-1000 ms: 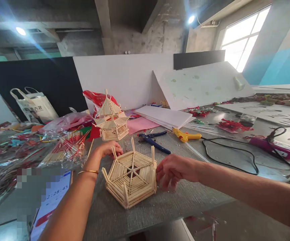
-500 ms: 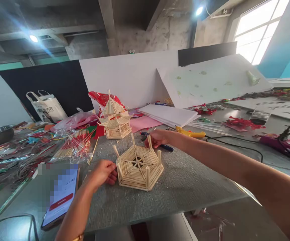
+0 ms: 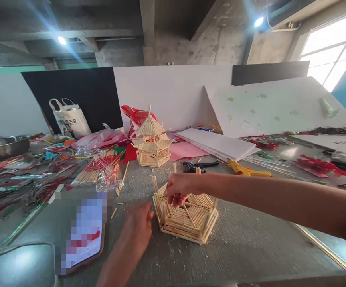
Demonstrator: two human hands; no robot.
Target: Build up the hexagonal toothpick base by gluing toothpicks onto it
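Note:
A six-sided base of glued wooden sticks (image 3: pixel 187 223) with short upright posts rests on the grey table mat. Over its left back part is my right hand (image 3: pixel 177 189), fingers bent downward and closed; whatever is between the fingertips is hidden. My left hand (image 3: pixel 138 225) is just left of the base, smeared by motion, so its fingers do not show clearly. Behind stands a small stick pagoda (image 3: pixel 152 141) with two roof tiers. Dark-handled pliers (image 3: pixel 201 165) lie beyond my right forearm.
A yellow glue gun (image 3: pixel 247 170) lies at right of the pliers. Bundled sticks in plastic (image 3: pixel 101 169) and a phone (image 3: pixel 86 235) are on the left. White boards (image 3: pixel 217 143) are stacked behind; a steel bowl (image 3: pixel 5 148) stands far left.
My right hand has come from beside the pliers to above the left back part of the base. My left hand remains near the base's left side. The whole view has shifted.

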